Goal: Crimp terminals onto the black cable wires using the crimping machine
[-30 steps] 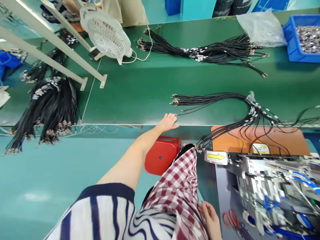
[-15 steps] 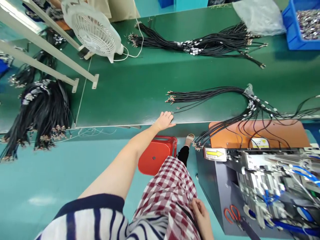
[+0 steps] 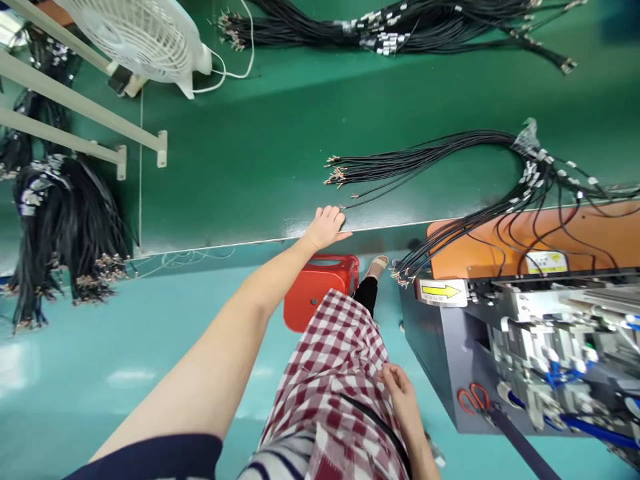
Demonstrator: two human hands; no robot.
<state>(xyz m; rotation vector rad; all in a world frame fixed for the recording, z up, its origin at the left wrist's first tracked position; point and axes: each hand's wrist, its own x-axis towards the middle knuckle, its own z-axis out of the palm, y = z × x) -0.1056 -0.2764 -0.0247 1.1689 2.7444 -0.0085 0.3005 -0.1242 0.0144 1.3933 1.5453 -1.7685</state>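
Observation:
My left hand [image 3: 324,228] lies on the front edge of the green table [image 3: 240,160], fingers flat on top and thumb stretched out along the edge. Just past its fingertips end the stripped tips of a bundle of black cables [image 3: 425,157], tied with clear plastic and carrying white labels. One stray cable end comes right up to the fingers; whether they touch it I cannot make out. Low in front of the checked apron [image 3: 325,373] hangs my right hand [image 3: 400,390], its fingers loosely bent and nothing visible in them.
A larger cable bundle [image 3: 380,33] lies at the back, a white fan [image 3: 145,40] at back left. More cables [image 3: 70,220] drape over the edge at left. A red stool [image 3: 310,293] stands below. At right is a machine [image 3: 555,347] with red-handled scissors [image 3: 474,399].
The view has shifted forward and slightly left, so the machine and near cables sit further right and the back of the table is cut off. Both hands keep nearly the same pose.

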